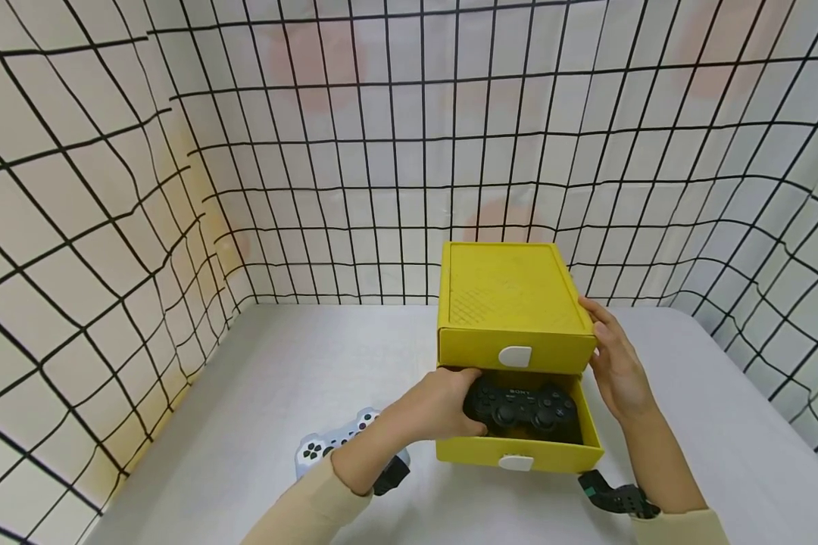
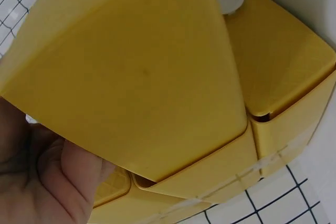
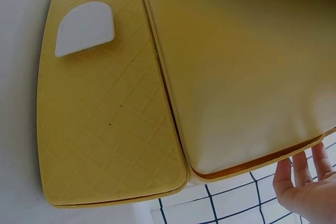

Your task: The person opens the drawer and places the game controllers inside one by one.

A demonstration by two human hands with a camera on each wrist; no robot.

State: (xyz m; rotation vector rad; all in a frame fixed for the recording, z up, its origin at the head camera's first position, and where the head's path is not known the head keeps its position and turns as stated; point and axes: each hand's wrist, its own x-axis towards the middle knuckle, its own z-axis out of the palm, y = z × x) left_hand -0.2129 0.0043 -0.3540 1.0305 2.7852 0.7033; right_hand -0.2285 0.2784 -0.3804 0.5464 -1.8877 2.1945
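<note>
A yellow box (image 1: pixel 511 284) of three stacked drawers stands on a white table (image 1: pixel 327 356), its middle drawer (image 1: pixel 559 457) pulled out and the top one closed above it. A black controller (image 1: pixel 538 409), marked SONY, lies inside the pulled-out drawer, buttons facing up. The left hand (image 1: pixel 439 401) reaches over the drawer's left side and grips the left end of that controller — thumb near the drawer front, a finger bent in farther back, the tips of the other fingers hidden. The right hand (image 1: pixel 616 371) is loosely open and has hold of nothing; its extended fingers rest against the right side of the box, level with the top drawer. From the right wrist, the bottom drawer (image 3: pixel 115 114) shows as closed, with a criss-cross pattern and a white pull tab (image 3: pixel 86 27) on its front. A pale blue controller (image 1: pixel 341 437) lies on the table to the left of the box, partly hidden by the left forearm. Both arms wear cream sleeves (image 1: pixel 316 503), and a black device (image 1: pixel 616 496) sits at the right wrist. Behind everything hangs a black net (image 1: pixel 453 140) — white cloth with faint pinkish spots shows through it.
</note>
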